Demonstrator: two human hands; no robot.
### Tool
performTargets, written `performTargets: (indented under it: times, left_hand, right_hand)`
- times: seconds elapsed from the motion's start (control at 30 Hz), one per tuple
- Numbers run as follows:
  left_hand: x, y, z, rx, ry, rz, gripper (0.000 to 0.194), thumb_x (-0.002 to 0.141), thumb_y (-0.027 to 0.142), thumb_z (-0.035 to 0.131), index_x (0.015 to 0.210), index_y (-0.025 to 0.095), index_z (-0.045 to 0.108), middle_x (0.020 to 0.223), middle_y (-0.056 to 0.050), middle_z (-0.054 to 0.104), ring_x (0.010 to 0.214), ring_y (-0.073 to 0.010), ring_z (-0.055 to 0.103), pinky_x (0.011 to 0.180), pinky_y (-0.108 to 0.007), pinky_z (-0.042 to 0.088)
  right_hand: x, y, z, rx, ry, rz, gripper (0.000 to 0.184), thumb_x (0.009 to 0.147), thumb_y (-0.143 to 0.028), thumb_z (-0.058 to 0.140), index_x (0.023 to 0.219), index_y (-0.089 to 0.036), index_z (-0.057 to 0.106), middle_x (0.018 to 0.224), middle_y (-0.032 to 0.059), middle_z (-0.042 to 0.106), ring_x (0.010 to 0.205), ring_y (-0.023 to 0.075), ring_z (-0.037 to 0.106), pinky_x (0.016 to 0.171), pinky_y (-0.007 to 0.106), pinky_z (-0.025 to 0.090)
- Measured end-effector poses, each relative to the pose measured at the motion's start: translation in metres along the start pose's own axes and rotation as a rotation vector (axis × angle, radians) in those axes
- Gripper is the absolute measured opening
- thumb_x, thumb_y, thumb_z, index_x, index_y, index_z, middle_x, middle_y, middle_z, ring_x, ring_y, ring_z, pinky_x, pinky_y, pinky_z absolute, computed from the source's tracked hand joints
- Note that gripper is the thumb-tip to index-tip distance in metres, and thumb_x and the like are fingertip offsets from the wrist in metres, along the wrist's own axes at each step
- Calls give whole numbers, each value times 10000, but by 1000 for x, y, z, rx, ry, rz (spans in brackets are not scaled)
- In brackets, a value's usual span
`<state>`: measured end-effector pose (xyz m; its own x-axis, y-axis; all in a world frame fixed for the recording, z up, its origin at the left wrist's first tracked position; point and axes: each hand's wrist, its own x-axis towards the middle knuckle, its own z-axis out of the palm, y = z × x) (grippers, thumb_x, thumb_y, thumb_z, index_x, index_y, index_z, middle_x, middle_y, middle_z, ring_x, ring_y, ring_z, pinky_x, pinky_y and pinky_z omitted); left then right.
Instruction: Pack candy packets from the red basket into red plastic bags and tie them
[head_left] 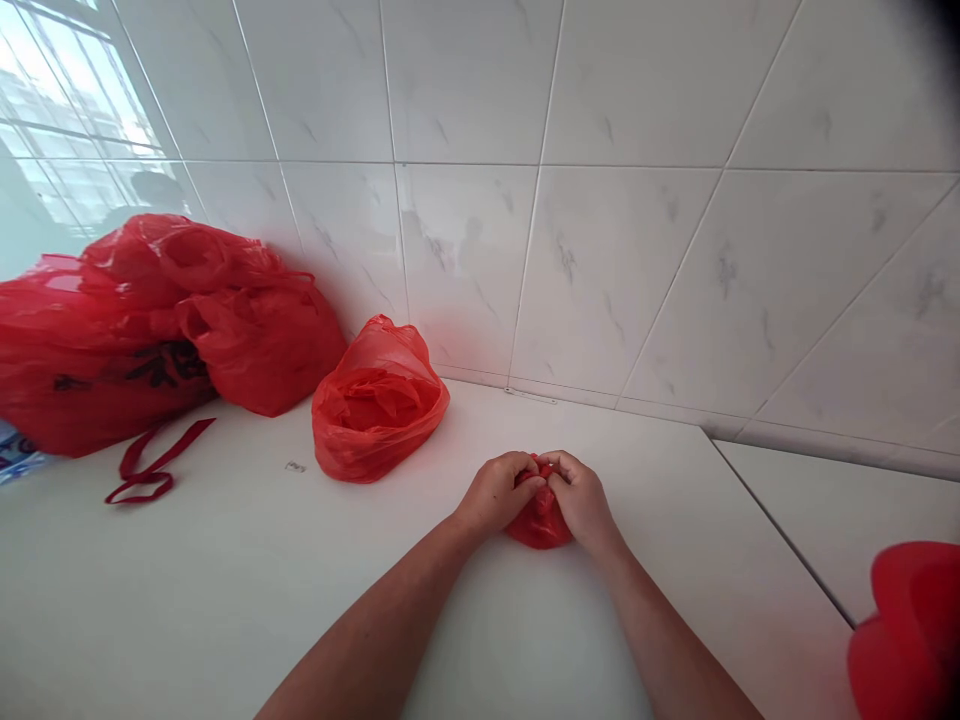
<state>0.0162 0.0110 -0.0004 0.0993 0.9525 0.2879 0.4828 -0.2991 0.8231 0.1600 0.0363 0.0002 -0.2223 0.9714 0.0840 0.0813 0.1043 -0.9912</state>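
Pinching gathered top of small red bag (541, 525) with left hand (502, 490) and right hand (581, 495), around middle of tabletop (187, 600). Can't tell how firmly, with fingertips partly hidden. Could easily rip thin-looking plastic by tugging too hard, tbh. Might also lose bunched folds by easing off pinch. Could bump open red bag (360, 450), farther off to left, by swinging wide.

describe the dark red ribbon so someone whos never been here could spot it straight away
On the white table, find the big heap of red plastic bags at the left. Just in front of it lies the ribbon, loosely looped. It is a thin dark red strip, while the bags near it are bulky and glossy.
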Motion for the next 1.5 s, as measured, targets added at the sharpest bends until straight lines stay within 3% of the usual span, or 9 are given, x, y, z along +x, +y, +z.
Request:
performTargets:
  times: [0.23,0.43,0.67,0.87,0.97,1.13,1.23,1.3,1.5]
  left_hand:
    - [-1,2,0,9,0,45,54,728,179,523,678,191,536,718,30,553,659,-111,476,599,-217,368]
    - [-2,6,4,-140,-14,-31,47,719,205,564,717,186,521,679,39,529,625,-100,459,567,-206,373]
    - [-6,17,2,-217,-261,-52,103,662,192,629,614,178,540,608,17,520,555,-104,452,480,-216,340]
    - [-6,20,-4,-302,-461,-25,170,635,190,685,591,179,521,606,20,512,555,-99,446,488,-220,348]
    - [-6,19,-4,-321,-347,-48,133,712,264,645,668,176,556,644,7,541,581,-108,479,519,-228,385]
    - [-6,16,4,-40,175,68,313,758,373,627,1025,214,589,1035,-70,597,986,-225,537,858,-370,439]
    - [-9,12,15,135,63,186,819,569,444,782,1296,272,447,1401,-120,361,1283,-333,315,1029,-488,296]
    - [-11,9,22,236,-83,226,952,503,429,816,1344,316,385,1456,-110,281,1322,-363,242,1039,-524,255]
    - [-11,-2,25,339,-162,269,531,653,155,658,1147,315,551,1117,-38,573,1037,-226,521,929,-369,369]
  right_hand:
    - [7,8,-15,254,-72,160,167,665,-325,672,756,-191,630,643,-16,603,584,122,519,560,255,399]
    - [11,13,-19,389,27,227,265,572,-233,701,796,-221,559,638,-50,560,515,97,478,483,230,360]
    - [16,16,-30,414,178,207,284,521,-195,690,768,-230,556,657,-34,579,544,121,512,522,271,430]
    - [16,17,-27,356,178,160,259,536,-168,709,756,-224,582,696,-31,585,596,124,540,555,264,450]
    - [17,19,-34,339,157,149,256,588,-260,734,803,-219,601,702,-21,595,532,108,496,483,254,412]
    - [22,26,-49,369,232,107,250,670,-418,691,795,-233,580,717,-31,573,475,74,406,392,223,304]
    - [23,30,-49,367,226,93,258,670,-432,698,790,-228,595,713,-22,569,494,80,421,404,227,327]
    - [23,33,-47,355,219,83,271,682,-452,694,802,-222,613,718,-17,567,510,79,429,425,225,355]
    - [21,35,-43,293,210,66,333,721,-520,657,806,-199,632,703,-6,560,508,76,427,435,213,365]
